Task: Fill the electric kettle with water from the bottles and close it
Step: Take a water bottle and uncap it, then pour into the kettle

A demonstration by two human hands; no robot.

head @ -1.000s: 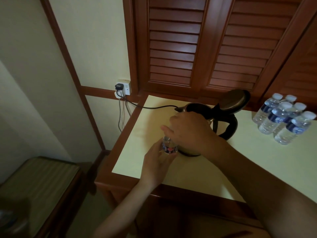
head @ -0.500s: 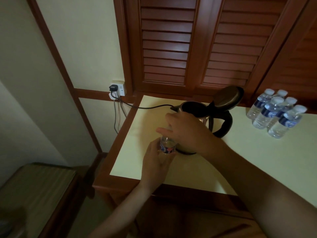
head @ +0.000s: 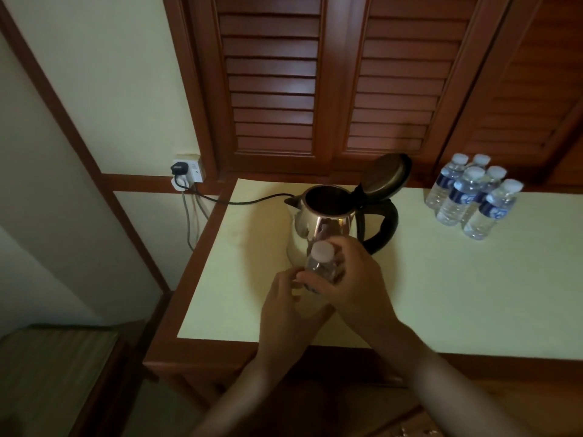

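Note:
A steel electric kettle (head: 318, 227) with a black handle stands on the pale tabletop (head: 441, 279), its lid (head: 386, 176) tipped up and open. Just in front of it is a small clear water bottle (head: 321, 266) with a white cap on. My left hand (head: 284, 307) holds the bottle's lower body. My right hand (head: 353, 279) wraps round its upper part just below the cap. Several full capped bottles (head: 470, 197) stand grouped at the back right.
The kettle's black cord (head: 249, 201) runs left across the table to a wall socket (head: 187, 171). Louvred wooden doors (head: 315, 83) rise behind the table. A low striped stool (head: 53, 373) sits at the lower left beside the table's wooden edge.
My right hand came off the top of the bottle and slid down to its neck, baring the white cap. The view shifted, so the kettle mouth now shows.

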